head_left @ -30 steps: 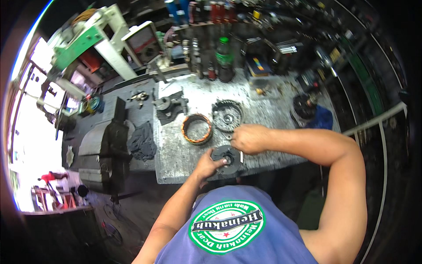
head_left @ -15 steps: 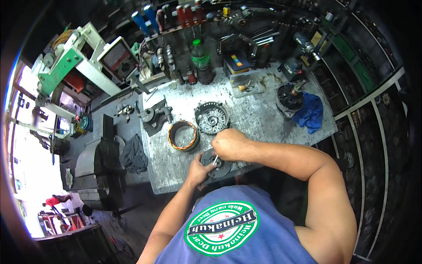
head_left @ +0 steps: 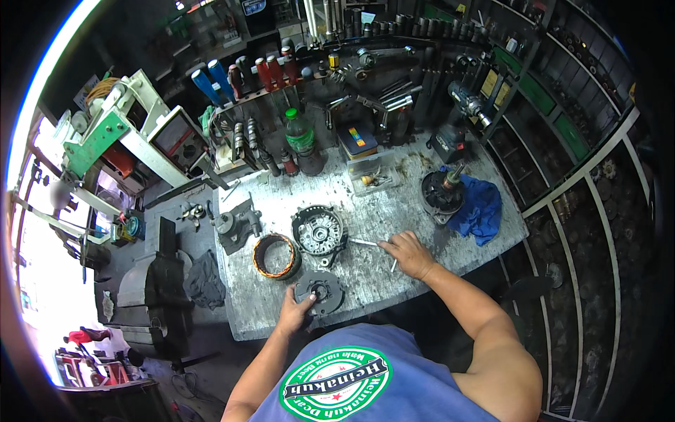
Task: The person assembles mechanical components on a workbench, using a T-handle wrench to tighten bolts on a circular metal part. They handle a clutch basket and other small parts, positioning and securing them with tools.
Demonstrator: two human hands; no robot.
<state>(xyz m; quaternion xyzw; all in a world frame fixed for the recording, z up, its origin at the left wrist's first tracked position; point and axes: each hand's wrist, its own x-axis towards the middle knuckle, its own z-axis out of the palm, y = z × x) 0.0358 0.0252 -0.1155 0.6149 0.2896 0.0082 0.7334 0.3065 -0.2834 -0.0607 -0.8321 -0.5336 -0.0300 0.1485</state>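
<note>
My left hand [head_left: 292,311] grips the near left edge of a dark round metal plate with a central hub [head_left: 330,284], thumb on top near the hub. It sits at the table's front edge. Further right, my right hand [head_left: 409,254] is closed low over the table, fingers around the end of a thin silver metal rod [head_left: 362,241]. A second short, thin piece shows under that hand, too small to name. Beyond the plate stand a copper-wound stator ring [head_left: 289,267] and a round, slotted alternator housing [head_left: 316,232].
On the metal-topped table [head_left: 380,281] are a blue cloth [head_left: 485,209], a dark round housing with a shaft [head_left: 441,197], a clear parts box [head_left: 373,180] and a green-capped bottle [head_left: 300,133]. A large vise [head_left: 151,274] stands left; tool racks line the back.
My right hand has moved away from the plate, out to the right over the table. My left hand still holds the plate. The view has tilted up, showing more of the back racks.
</note>
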